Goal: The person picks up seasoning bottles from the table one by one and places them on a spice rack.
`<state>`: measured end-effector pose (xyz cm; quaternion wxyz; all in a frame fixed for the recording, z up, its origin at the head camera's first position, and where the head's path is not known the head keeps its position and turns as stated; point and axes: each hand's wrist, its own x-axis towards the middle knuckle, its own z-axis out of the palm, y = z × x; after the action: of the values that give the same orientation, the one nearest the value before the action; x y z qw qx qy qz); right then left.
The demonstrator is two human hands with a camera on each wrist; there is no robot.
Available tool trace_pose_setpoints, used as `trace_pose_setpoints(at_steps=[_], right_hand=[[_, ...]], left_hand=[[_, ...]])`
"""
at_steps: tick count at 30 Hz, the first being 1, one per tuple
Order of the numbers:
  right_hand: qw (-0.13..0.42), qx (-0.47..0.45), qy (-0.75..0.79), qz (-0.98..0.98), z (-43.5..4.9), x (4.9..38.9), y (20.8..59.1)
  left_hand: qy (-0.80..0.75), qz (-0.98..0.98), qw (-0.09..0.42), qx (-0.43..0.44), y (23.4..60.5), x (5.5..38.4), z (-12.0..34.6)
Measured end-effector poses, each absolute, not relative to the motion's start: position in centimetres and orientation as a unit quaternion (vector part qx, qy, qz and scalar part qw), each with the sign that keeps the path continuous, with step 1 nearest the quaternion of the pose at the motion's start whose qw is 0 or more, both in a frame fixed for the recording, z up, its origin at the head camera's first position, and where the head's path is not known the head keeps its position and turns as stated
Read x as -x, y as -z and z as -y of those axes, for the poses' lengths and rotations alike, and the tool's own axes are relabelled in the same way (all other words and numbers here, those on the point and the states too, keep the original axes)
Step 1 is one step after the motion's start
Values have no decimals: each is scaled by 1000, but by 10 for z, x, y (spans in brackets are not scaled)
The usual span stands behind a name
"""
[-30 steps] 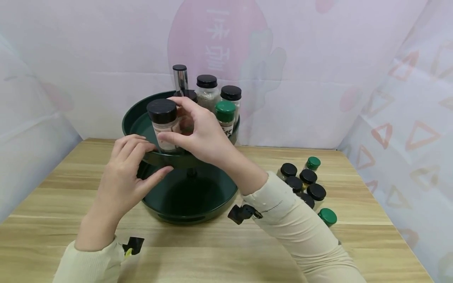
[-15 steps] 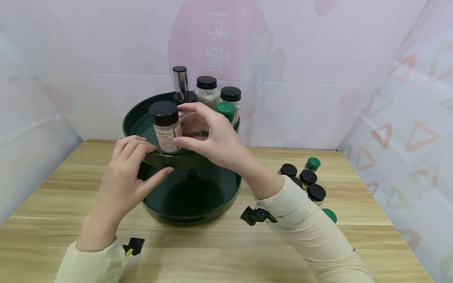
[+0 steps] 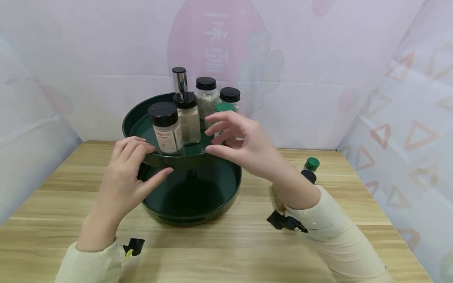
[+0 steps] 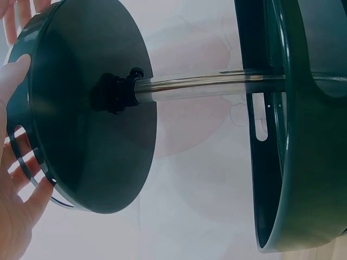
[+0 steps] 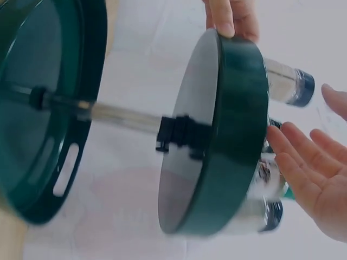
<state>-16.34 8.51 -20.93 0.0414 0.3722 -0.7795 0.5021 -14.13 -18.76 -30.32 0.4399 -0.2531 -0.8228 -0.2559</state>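
A two-tier dark green turntable rack stands on the table, with an upper tray and a lower tray. My left hand grips the upper tray's front-left rim, fingers over the edge and thumb below it. Just inside that rim a black-capped spice jar stands upright. My right hand hovers by the tray's right side, fingers spread and holding nothing. Beside the labelled jar is a square black-lidded jar. Behind the right fingers a green-capped jar is partly hidden.
Two more black-lidded jars, a tall one and a right one, sit at the upper tray's back. A chrome post rises through it. On the table's right, a green-capped bottle and a black-capped bottle show past my forearm.
My right hand has let go of the labelled spice jar and moved right, uncovering the square jar. The spice jar stays on the upper tray. My left hand keeps its grip.
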Motion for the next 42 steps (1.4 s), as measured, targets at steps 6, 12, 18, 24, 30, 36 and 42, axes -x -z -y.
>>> trace_pose_setpoints(at_steps=[6, 12, 18, 24, 30, 36, 42], right_hand=[[73, -350, -476, 804, -129, 152, 211], [136, -309, -464, 819, -171, 145, 212], [172, -306, -515, 782, -202, 144, 217], [177, -284, -508, 794, -222, 144, 228], [191, -251, -453, 834, -244, 147, 244], [200, -212, -430, 855, -279, 164, 262], [186, -163, -397, 884, -307, 184, 281]], left_hand=[[253, 822, 439, 258, 302, 141, 187], [257, 821, 442, 256, 300, 140, 189], [249, 828, 436, 251, 300, 139, 190], [250, 830, 433, 247, 300, 139, 190], [253, 827, 436, 249, 300, 140, 189], [250, 825, 440, 250, 300, 140, 189], [241, 830, 435, 252, 299, 139, 190]])
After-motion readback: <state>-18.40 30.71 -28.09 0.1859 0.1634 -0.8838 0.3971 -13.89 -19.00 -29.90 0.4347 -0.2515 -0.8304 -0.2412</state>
